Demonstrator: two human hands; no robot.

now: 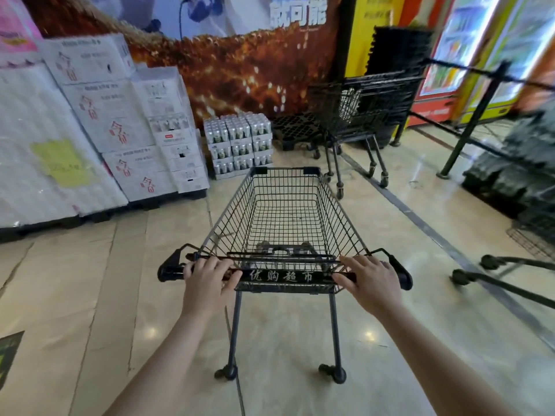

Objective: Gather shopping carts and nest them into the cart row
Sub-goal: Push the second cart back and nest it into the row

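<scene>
Cart (285,217), empty, sits dead centre in front of me on the tiled floor (90,280), its nose aimed at about 12 o'clock. My left hand (207,280) and right hand (371,280) both have their fingers curled round the black handle bar (288,276), one near each end, so I have an even two-point hold. The cart row (363,106) I'm after stands at roughly 1 o'clock against the wall, well apart from my cart, and appears to be a couple of dark carts already nested; motion blur hides how many. As I judge it, the step in hand is steering: I should swing the nose right, line it up squarely behind the row's rear flap, then push straight and steadily. The stacked drink cans (238,142) at 12 o'clock and the barrier post (471,121) at 2 o'clock leave a narrow lane, so I'd turn early and gently.
</scene>
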